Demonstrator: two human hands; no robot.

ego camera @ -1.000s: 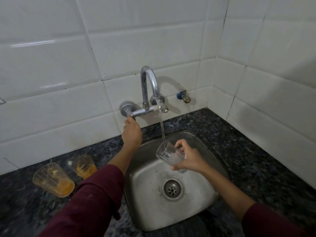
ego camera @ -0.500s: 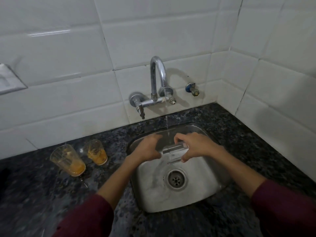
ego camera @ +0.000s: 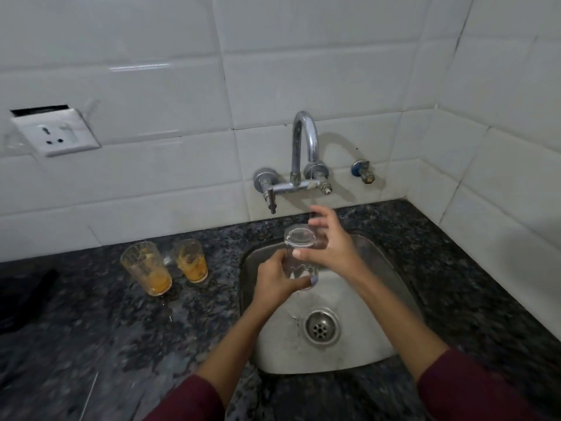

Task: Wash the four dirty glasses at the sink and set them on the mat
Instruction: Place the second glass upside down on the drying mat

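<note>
A clear glass (ego camera: 299, 252) is held upside down over the steel sink (ego camera: 391, 302), its base facing up. My left hand (ego camera: 274, 279) wraps around its lower part. My right hand (ego camera: 331, 241) rests against its right side with the fingers spread. Two dirty glasses stand on the dark counter left of the sink: a larger one (ego camera: 147, 267) and a smaller one (ego camera: 191, 259), both with orange residue. The chrome tap (ego camera: 303, 159) is on the wall behind the sink; whether water runs from it is unclear. No mat is recognisable.
The sink drain (ego camera: 322, 328) lies below the hands. A dark object (ego camera: 24, 296) lies at the counter's left edge. A white wall socket (ego camera: 56, 135) is at upper left, a small valve (ego camera: 364, 173) right of the tap. White tiled walls meet at the right corner.
My left hand left the tap handle and came to the glass. The glass went from tilted under the stream to lying sideways, and now stands upside down between both hands.
</note>
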